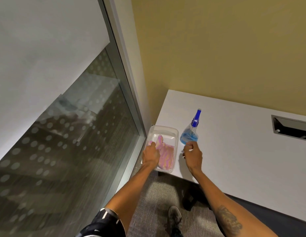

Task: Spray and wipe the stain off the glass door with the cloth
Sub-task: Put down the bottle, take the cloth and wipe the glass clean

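- Head view, looked down on a white table at the right of the frame, set against a yellow wall.
- Left hand reached into a clear plastic tray at the table's left corner, lower centre of the frame; grip closed on the pink cloth lying in the tray.
- Cloth was crumpled, pink with pale streaks, spread across the tray's near half.
- Right hand hovered over the table just below the spray bottle, fingers curled in loosely; grip held nothing, with its fingertips close to the bottle's base, contact impossible to tell.
- Spray bottle stood upright just right of the tray, clear with blue liquid and a blue trigger head.
- Glass door filled the left of the frame, in a grey metal frame, dotted with frosted circles; stain not made out among the reflections.
- A recessed cable slot sat in the table at the far right.
- A dark shoe on grey carpet showed at the bottom centre.
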Available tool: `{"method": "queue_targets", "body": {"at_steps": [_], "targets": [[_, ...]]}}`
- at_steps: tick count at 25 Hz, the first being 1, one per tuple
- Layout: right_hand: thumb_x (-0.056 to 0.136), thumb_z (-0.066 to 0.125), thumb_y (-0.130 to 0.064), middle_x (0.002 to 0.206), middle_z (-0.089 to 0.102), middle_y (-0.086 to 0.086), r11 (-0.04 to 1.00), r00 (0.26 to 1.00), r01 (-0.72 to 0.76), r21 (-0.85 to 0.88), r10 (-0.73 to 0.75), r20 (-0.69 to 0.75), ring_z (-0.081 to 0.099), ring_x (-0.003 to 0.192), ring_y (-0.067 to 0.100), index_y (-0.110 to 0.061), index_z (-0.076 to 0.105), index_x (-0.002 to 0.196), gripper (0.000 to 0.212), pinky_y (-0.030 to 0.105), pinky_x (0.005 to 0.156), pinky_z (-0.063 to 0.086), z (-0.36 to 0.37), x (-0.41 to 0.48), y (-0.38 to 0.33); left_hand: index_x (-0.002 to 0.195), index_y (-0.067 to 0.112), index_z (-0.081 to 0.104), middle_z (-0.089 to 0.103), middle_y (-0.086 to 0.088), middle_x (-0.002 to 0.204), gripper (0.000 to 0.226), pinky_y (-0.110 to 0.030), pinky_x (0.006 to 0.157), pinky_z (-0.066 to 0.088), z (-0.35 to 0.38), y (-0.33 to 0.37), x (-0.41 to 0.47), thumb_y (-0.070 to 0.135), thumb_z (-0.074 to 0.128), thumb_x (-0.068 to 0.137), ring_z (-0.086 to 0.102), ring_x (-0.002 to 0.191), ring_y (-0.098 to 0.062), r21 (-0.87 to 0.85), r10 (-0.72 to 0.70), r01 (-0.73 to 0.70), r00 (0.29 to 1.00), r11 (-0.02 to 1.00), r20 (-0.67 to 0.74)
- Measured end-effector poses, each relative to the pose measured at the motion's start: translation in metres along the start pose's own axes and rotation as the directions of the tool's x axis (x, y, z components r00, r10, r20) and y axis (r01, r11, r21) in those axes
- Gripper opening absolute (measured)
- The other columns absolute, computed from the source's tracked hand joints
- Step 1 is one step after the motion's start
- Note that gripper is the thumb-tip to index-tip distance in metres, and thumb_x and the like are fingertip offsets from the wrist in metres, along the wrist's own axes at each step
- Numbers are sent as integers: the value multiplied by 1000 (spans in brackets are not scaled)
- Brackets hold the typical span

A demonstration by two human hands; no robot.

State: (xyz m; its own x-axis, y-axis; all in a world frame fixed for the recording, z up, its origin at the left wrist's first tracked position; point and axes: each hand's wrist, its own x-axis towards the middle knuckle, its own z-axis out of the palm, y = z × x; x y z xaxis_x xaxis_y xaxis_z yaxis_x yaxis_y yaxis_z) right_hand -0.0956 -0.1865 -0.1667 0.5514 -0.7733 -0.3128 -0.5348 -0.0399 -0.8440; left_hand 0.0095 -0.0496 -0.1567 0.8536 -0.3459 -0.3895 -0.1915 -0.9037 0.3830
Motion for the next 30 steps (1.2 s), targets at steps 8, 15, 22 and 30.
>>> {"method": "queue_targets", "body": {"at_steps": [8,15,22,30], "targets": [[102,58,-2,149,51,12,971,898,240,11,-227,377,57,128,32,-14,42,148,51,45,110,52,19,-16,-49,86,8,63,56,1,89,39,-31,72,41,-53,3,-34,42,52,99,57,82,-22,-234,251,-314,931,920,-264],[99,66,-19,146,55,-2,862,748,409,298,-504,432,57,131,8,-33,34,155,65,25,105,53,-1,-29,-123,102,12,71,52,-1,139,19,-31,96,51,-152,-24,-65,20,69,86,57,109,-12,-165,470,-535,824,828,-316],[85,77,-31,137,58,-20,833,653,329,446,-541,529,60,122,0,-40,48,147,69,13,87,56,-5,-97,-179,101,18,75,75,9,113,25,-35,95,58,-236,-62,-133,12,72,76,70,105,-12,-323,500,-605,791,728,-353],[82,74,-53,100,76,-3,775,611,386,499,-621,491,73,89,8,-30,73,107,33,20,72,57,0,-210,-184,105,10,78,77,-7,99,25,-35,80,57,-270,-114,-235,29,77,88,70,92,-22,-157,489,-549,818,821,-303]]}}
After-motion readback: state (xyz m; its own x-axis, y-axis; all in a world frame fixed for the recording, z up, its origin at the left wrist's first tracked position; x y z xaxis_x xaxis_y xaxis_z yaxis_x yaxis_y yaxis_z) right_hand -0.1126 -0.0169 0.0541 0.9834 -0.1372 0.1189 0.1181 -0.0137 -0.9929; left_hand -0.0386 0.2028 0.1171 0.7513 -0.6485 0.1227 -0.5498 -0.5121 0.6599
